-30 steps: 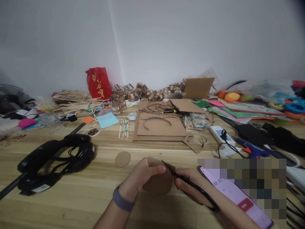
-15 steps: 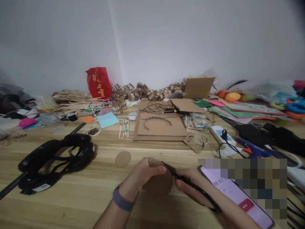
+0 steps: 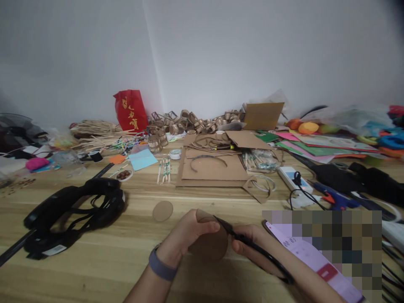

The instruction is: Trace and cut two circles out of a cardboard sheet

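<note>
A roughly round piece of brown cardboard (image 3: 210,244) is pinched in my left hand (image 3: 192,231), thumb on top, above the table near its front edge. My right hand (image 3: 252,240) is closed round a pair of black-handled scissors (image 3: 259,248). Their blades lie at the upper right edge of the cardboard, pointing up and left; whether they are cutting into it I cannot tell. A smaller cardboard disc (image 3: 163,211) lies flat on the table, to the left of my left hand.
Black headgear with straps (image 3: 75,214) lies at the left. Stacked cardboard sheets (image 3: 214,168) sit ahead. On the right are a phone (image 3: 312,261), partly pixelated, a power strip (image 3: 293,179) and a blue glue gun (image 3: 337,200). Small woven barrel-like pieces (image 3: 189,122) are heaped by the wall.
Very little differs. Both hands keep their grip, and the scissors and cardboard have shifted only slightly.
</note>
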`<state>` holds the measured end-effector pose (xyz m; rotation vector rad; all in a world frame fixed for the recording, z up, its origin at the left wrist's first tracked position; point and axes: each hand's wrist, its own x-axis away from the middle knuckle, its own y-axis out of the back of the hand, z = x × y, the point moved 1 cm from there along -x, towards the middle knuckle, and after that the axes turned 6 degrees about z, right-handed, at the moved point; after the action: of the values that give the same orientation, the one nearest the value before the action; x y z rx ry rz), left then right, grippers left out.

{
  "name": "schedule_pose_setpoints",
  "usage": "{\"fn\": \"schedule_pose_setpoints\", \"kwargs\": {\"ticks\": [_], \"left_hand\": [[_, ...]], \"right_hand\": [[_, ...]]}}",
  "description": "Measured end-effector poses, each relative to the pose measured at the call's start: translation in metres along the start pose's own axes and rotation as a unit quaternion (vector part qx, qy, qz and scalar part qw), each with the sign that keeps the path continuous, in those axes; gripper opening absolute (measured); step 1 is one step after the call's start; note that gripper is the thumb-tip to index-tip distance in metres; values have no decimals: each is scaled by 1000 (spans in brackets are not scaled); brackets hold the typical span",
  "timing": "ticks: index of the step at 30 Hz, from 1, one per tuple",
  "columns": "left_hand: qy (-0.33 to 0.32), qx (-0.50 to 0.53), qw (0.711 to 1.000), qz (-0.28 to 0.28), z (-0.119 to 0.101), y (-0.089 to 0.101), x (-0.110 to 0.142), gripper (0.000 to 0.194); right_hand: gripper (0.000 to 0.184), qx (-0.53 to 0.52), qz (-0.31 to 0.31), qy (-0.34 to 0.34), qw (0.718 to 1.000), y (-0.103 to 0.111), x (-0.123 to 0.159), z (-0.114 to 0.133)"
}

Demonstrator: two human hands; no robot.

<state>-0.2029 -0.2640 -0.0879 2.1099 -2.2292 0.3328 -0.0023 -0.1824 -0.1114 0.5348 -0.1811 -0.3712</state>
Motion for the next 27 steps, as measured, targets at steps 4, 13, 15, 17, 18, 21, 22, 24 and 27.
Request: {"fn": "schedule_pose_setpoints", "kwargs": {"ticks": [4,13,15,17,18,21,22,24,27], "left_hand": [[0,-3,1000,1,1,1,1,54],[-36,22,999,19,-7,-4,3,52],[-29,26,999,10,-8,-5,4,49],[-29,32,999,7,-10,-6,4,44],[-34,35,999,11,-11,-7,5,42],[-56,37,997,38,-15,-11,6,37],[-59,35,997,44,-16,-12,6,36],[-59,35,997,46,-17,-13,6,35],[-57,40,997,40,-17,-14,6,32]], "right_hand": [[75,0,9,-8,1000,1,1,0],[77,16,12,-20,1000,3,0,2],[78,13,18,-20,1000,3,0,5],[78,8,25,-18,999,4,0,8],[78,9,24,-14,1000,4,0,9],[79,6,14,0,1000,5,0,10],[79,2,12,8,1000,4,0,10],[77,-8,13,16,1000,4,0,10],[75,-31,13,12,999,3,0,13]]}}
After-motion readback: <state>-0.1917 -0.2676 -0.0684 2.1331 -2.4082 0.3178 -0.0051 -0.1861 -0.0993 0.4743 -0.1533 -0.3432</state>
